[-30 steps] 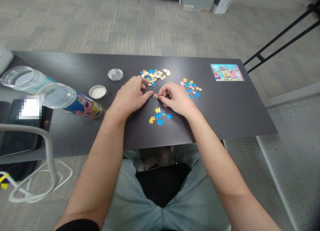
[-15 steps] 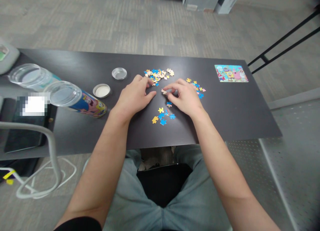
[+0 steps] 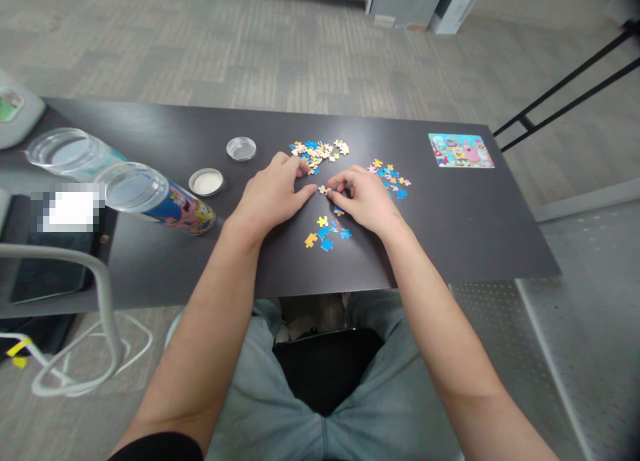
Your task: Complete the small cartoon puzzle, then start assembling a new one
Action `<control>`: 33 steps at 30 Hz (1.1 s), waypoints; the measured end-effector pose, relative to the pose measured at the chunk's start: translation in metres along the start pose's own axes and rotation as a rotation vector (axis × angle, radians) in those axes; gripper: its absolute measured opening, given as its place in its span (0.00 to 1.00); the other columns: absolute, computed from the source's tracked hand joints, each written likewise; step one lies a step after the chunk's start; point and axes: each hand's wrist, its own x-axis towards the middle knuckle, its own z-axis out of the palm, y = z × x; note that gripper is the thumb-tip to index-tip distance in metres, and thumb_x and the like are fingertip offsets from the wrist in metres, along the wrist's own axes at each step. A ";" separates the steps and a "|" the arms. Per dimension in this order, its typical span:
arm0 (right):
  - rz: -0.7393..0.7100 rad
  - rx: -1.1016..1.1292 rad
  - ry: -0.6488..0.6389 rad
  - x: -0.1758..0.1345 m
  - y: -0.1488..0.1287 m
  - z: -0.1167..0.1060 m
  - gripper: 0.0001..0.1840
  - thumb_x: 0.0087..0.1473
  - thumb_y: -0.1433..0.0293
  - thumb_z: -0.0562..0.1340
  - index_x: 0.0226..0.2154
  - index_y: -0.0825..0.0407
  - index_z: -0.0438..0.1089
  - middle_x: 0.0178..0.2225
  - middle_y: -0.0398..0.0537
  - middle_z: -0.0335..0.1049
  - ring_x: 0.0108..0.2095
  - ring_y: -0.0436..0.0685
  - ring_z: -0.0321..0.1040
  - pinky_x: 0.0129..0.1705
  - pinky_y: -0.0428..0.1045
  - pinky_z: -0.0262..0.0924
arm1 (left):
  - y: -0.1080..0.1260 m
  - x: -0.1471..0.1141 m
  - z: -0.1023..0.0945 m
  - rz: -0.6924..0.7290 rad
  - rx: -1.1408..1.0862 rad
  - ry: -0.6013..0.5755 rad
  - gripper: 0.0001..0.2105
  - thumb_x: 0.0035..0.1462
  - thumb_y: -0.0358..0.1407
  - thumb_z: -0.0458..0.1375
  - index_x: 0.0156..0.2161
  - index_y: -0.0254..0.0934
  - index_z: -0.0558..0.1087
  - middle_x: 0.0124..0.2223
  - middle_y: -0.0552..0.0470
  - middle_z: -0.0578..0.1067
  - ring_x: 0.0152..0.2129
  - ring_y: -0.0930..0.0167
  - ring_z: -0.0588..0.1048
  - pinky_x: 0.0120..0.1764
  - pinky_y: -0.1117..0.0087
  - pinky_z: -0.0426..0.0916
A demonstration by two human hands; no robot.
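Observation:
A pale puzzle piece [image 3: 323, 190] is pinched at its right side by the thumb and fingers of my right hand [image 3: 364, 193]. My left hand [image 3: 274, 191] rests on the table with fingers apart, its thumb tip close by the same piece. Just beyond the left fingertips lies a pile of jigsaw pieces [image 3: 320, 152], many pale side up. To the right of my right hand spreads a second group of pieces [image 3: 395, 179] in blue, pink and yellow. Nearer me are several loose blue and yellow pieces [image 3: 327, 234]. One blue piece [image 3: 339, 211] is partly under my right hand.
The dark table [image 3: 475, 228] carries a cartoon picture card [image 3: 461, 150] at the far right. On the left lie a clear lid [image 3: 241, 149], a white-lined lid [image 3: 206, 181] and two clear-ended tubes, one with a cartoon print [image 3: 185, 208]. A black tablet-like device [image 3: 50, 268] and a pale cable [image 3: 106, 301] are further left.
My right hand has moved slightly left and nearer me, bringing the pale piece close to my left thumb. The left hand has barely moved.

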 end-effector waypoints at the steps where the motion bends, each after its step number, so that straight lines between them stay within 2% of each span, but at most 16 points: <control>1: -0.001 0.010 0.005 0.000 0.000 -0.001 0.11 0.74 0.76 0.74 0.52 0.46 0.91 0.48 0.50 0.87 0.47 0.64 0.83 0.56 0.58 0.72 | 0.001 0.000 0.000 -0.004 0.004 -0.003 0.17 0.80 0.43 0.70 0.67 0.42 0.82 0.66 0.41 0.83 0.49 0.59 0.85 0.60 0.53 0.81; 4: 0.012 -0.001 0.050 -0.001 0.003 -0.005 0.11 0.74 0.77 0.73 0.49 0.46 0.90 0.47 0.49 0.87 0.44 0.64 0.82 0.53 0.58 0.72 | 0.002 -0.001 -0.001 -0.010 -0.006 0.000 0.15 0.79 0.41 0.71 0.65 0.42 0.83 0.64 0.42 0.83 0.49 0.59 0.85 0.60 0.53 0.81; 9: 0.082 -0.116 0.116 -0.001 0.012 -0.013 0.12 0.73 0.75 0.72 0.48 0.45 0.92 0.45 0.51 0.87 0.47 0.68 0.83 0.57 0.62 0.73 | -0.001 -0.001 0.000 0.000 -0.026 0.016 0.15 0.78 0.41 0.72 0.64 0.44 0.84 0.63 0.43 0.83 0.50 0.59 0.85 0.59 0.54 0.81; 13: 0.097 -0.154 0.112 -0.003 0.016 -0.018 0.18 0.72 0.76 0.72 0.54 0.43 0.96 0.48 0.52 0.88 0.48 0.69 0.85 0.58 0.64 0.74 | 0.001 -0.001 0.000 -0.001 -0.012 -0.001 0.22 0.79 0.41 0.70 0.73 0.43 0.83 0.65 0.42 0.83 0.49 0.59 0.85 0.59 0.54 0.81; 18: 0.009 -0.198 0.040 -0.011 0.025 -0.027 0.21 0.79 0.70 0.70 0.61 0.38 0.97 0.45 0.52 0.88 0.50 0.70 0.85 0.61 0.65 0.73 | 0.001 -0.002 0.000 0.004 0.038 -0.009 0.27 0.80 0.43 0.70 0.79 0.45 0.83 0.68 0.40 0.81 0.49 0.58 0.85 0.59 0.51 0.82; 21: 0.046 -0.230 0.090 -0.017 0.040 -0.035 0.23 0.78 0.68 0.68 0.62 0.39 0.97 0.44 0.52 0.88 0.50 0.71 0.85 0.57 0.65 0.73 | -0.001 -0.002 -0.001 0.020 0.038 -0.014 0.24 0.80 0.43 0.70 0.75 0.45 0.86 0.67 0.40 0.81 0.48 0.58 0.85 0.57 0.53 0.82; 24: 0.122 -0.251 0.186 -0.021 0.055 -0.040 0.22 0.74 0.66 0.68 0.58 0.42 0.98 0.38 0.51 0.85 0.42 0.69 0.83 0.50 0.63 0.73 | -0.002 -0.001 -0.005 0.042 -0.009 -0.034 0.16 0.78 0.42 0.72 0.65 0.46 0.90 0.63 0.43 0.83 0.48 0.58 0.84 0.57 0.54 0.81; 26: 0.150 -0.236 0.259 -0.021 0.059 -0.039 0.21 0.73 0.65 0.69 0.58 0.44 0.97 0.36 0.50 0.83 0.40 0.69 0.82 0.49 0.63 0.73 | 0.000 -0.001 -0.007 0.044 -0.030 -0.035 0.14 0.76 0.41 0.74 0.63 0.45 0.90 0.61 0.43 0.84 0.48 0.58 0.84 0.58 0.53 0.81; 29: 0.142 -0.159 0.315 -0.019 0.057 -0.034 0.20 0.73 0.64 0.69 0.59 0.47 0.94 0.37 0.51 0.84 0.44 0.71 0.85 0.51 0.63 0.74 | 0.006 -0.003 -0.009 0.025 -0.020 -0.015 0.21 0.78 0.39 0.72 0.72 0.46 0.87 0.63 0.43 0.84 0.50 0.56 0.85 0.59 0.53 0.80; 31: 0.125 -0.128 0.288 -0.018 0.052 -0.029 0.19 0.72 0.65 0.70 0.58 0.47 0.92 0.38 0.50 0.84 0.45 0.71 0.85 0.52 0.63 0.73 | 0.011 -0.005 -0.008 0.009 0.027 -0.020 0.26 0.81 0.40 0.70 0.79 0.48 0.84 0.68 0.41 0.82 0.54 0.54 0.86 0.60 0.52 0.81; 33: 0.111 -0.121 0.244 -0.017 0.046 -0.026 0.18 0.71 0.65 0.70 0.57 0.45 0.92 0.38 0.49 0.84 0.42 0.69 0.83 0.52 0.62 0.72 | 0.013 -0.006 -0.008 0.004 0.087 -0.041 0.26 0.83 0.42 0.67 0.81 0.49 0.84 0.71 0.39 0.80 0.58 0.50 0.87 0.61 0.50 0.82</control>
